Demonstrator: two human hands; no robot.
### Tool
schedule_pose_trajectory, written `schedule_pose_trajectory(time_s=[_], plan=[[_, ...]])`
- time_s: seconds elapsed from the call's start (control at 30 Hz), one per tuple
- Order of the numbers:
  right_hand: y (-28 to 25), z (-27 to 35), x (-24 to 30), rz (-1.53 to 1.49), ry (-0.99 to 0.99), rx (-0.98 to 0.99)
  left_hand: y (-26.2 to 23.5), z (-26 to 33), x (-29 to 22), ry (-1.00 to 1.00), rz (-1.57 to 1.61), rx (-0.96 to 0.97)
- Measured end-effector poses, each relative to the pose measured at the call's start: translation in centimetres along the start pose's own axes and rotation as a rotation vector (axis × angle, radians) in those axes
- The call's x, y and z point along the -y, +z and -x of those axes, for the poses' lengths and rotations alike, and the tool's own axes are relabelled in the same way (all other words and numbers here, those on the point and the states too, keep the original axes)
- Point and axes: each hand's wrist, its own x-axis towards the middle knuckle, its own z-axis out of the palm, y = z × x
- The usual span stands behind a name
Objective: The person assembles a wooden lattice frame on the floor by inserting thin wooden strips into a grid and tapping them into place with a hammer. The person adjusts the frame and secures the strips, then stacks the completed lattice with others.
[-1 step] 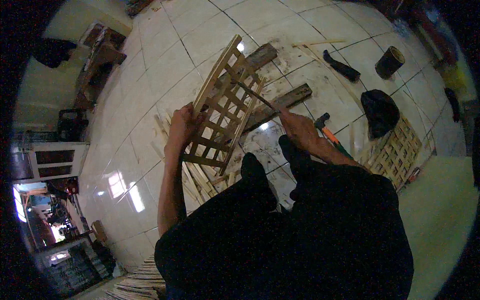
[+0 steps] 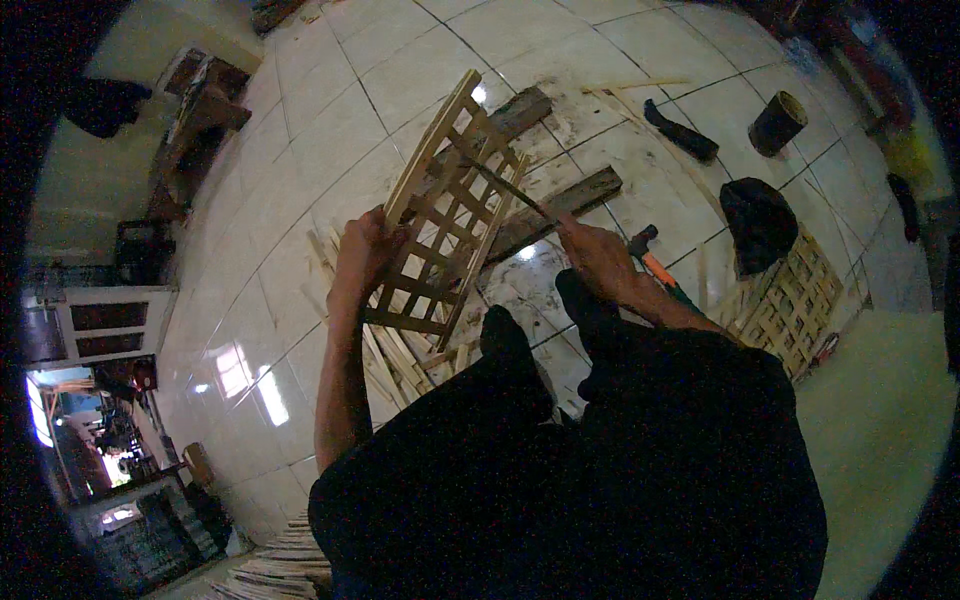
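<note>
My left hand [image 2: 372, 245] is closed around the left rail of a wooden lattice panel [image 2: 455, 225], which it holds up tilted on its edge above the floor. In my right hand [image 2: 598, 258] is a long, thin, dark tool [image 2: 508, 188] that looks like a narrow blade; its handle is hidden in my fist. The tool's far end reaches across the upper part of the lattice. Whether its tip touches the wood cannot be made out. Beneath and behind the panel lie two rough wooden beams, the nearer beam [image 2: 560, 210] and the farther beam [image 2: 522, 110].
Right of my hand lies a hammer [image 2: 655, 265] with an orange handle. Farther right are a dark curved object [image 2: 682, 132], a cylindrical container [image 2: 778, 124], a black bag [image 2: 757, 225] and another lattice panel [image 2: 797, 300]. Loose wood strips [image 2: 393, 360] lie beside my left arm.
</note>
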Motion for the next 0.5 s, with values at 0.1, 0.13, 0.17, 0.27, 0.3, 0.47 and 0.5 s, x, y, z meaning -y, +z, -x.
schedule_pose_trajectory(time_s=[0.1,0.13,0.17,0.27,0.3,0.47,0.5], plan=[[0.2,-0.6,-0.9,0.032,0.081,0.171,-0.8,0.6,-0.9,0.014,0.062,-0.016],[0.4,-0.6,-1.1,0.021,0.077,0.149,-0.9,0.8,-1.0,0.013,0.065,-0.023],[0.5,-0.5,-1.3,0.016,0.082,0.130,-0.6,0.7,-1.0,0.016,0.077,-0.024],[1.6,-0.5,-1.9,0.086,0.066,0.129,-0.4,-0.2,-0.4,0.016,-0.024,-0.044],[1.9,-0.9,-1.9,0.121,0.051,0.133,-0.4,-0.3,0.3,0.004,0.059,-0.038],[-1.1,-0.1,0.6,0.066,0.270,0.240,-1.4,0.1,0.8,-0.088,0.214,0.036],[-1.6,0.1,0.7,0.047,0.304,0.242,-1.7,0.2,1.4,-0.107,0.252,0.018]])
